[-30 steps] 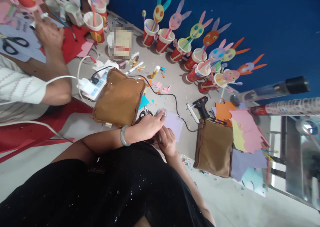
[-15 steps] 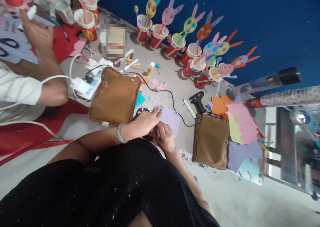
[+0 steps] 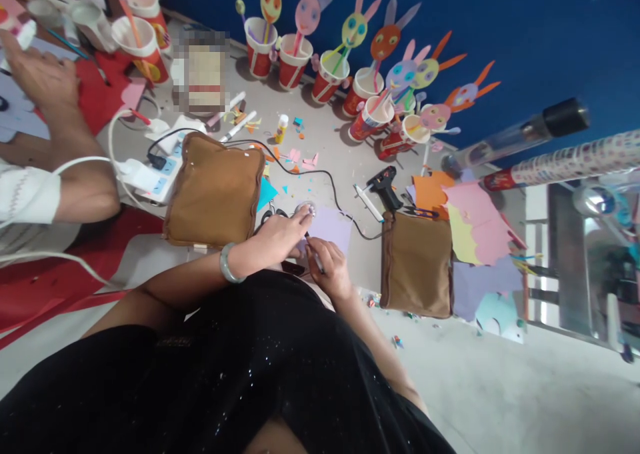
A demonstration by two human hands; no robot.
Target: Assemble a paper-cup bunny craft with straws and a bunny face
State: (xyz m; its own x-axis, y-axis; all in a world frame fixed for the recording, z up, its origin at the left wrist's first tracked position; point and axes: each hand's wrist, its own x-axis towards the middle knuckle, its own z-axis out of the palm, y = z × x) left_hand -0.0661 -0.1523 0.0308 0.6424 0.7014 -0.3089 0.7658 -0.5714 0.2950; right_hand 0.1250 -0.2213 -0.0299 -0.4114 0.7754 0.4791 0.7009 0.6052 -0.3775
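Observation:
My left hand (image 3: 280, 239), with a pale green bangle at the wrist, presses its fingertips on a small round clear lid-like thing (image 3: 306, 207). This lies at the edge of a square of purple paper (image 3: 334, 226). My right hand (image 3: 330, 269) is closed around a slim pen (image 3: 319, 262), its dark tip pointing toward the round thing. The two hands are close together. Beside my left hand the black handles of scissors (image 3: 273, 214) show; a dark flat object (image 3: 293, 268) lies partly hidden beneath it.
Brown cushions (image 3: 215, 191) (image 3: 416, 264) lie on either side. Behind stand red paper cups (image 3: 295, 61) with rabbit faces. A black glue gun (image 3: 387, 186) with its cord, a glue stick (image 3: 281, 129), paper scraps and a power strip (image 3: 167, 174) are around. A co-worker's arm (image 3: 83, 167) is at left.
The view has shifted, so the table things appear further left and higher. My right hand has turned, and the pen in it now shows. My left hand stays on the round clear thing.

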